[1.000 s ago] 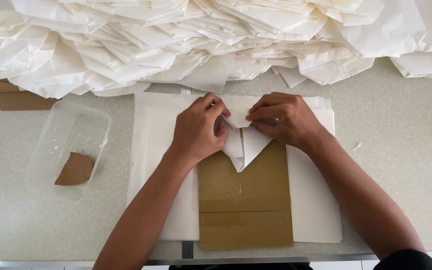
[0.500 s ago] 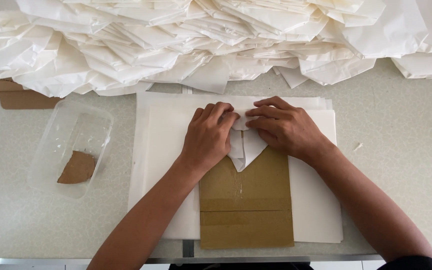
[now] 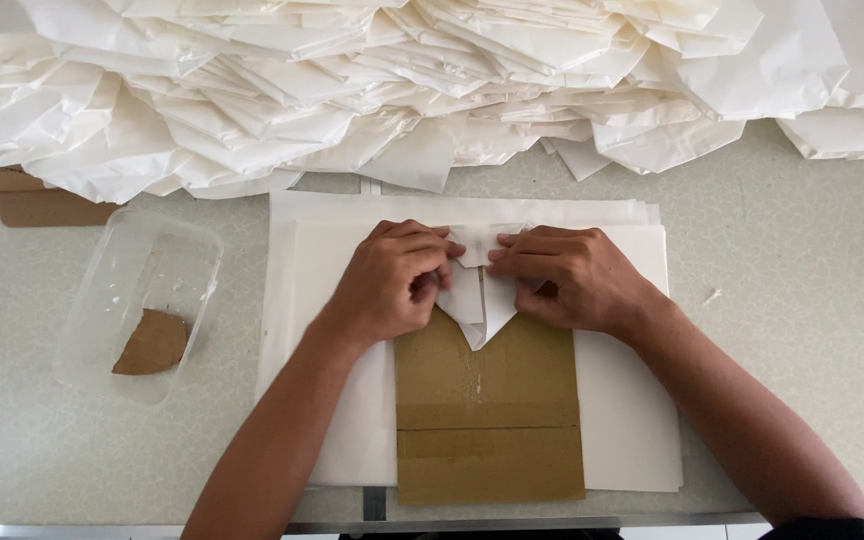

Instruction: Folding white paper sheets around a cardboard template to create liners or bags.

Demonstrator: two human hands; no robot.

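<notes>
On the pale speckled worktop (image 3: 802,400), left hand (image 3: 392,282) and right hand (image 3: 567,275) pinched folded white paper (image 3: 480,300) over brown cardboard (image 3: 487,420), paper heap (image 3: 402,90) behind, clear plastic tub (image 3: 92,320) at left.

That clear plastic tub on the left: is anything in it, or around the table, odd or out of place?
The tub holds only a torn brown cardboard scrap. A tiny white paper bit lies loose on the table, right of the hands. Otherwise nothing stands out.
</notes>
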